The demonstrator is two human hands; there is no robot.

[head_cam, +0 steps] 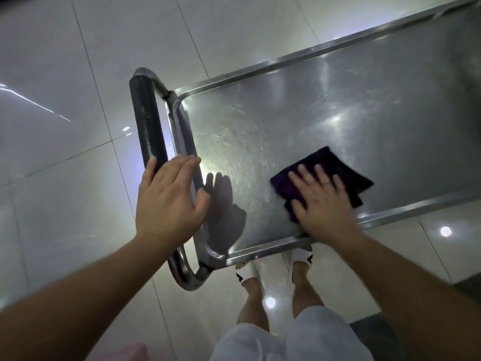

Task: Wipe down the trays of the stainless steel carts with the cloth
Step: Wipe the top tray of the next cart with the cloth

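A stainless steel cart's top tray (325, 105) stretches from the centre to the upper right, its scratched surface catching light. A dark folded cloth (335, 168) lies flat on the tray near its front rim. My right hand (321, 201) presses on the cloth with spread, straight fingers. My left hand (169, 201) hovers over the tray's left end, fingers straight, between the tray rim and the black padded push handle (148, 126); whether it touches the rim I cannot tell. Its shadow falls on the tray.
The cart stands on glossy pale floor tiles (65, 74) that reflect ceiling lights. My legs and white sandals (273, 267) are right against the tray's front rim. A dark mat (390, 332) lies at the lower right, and something pink (122, 353) peeks in at the bottom edge.
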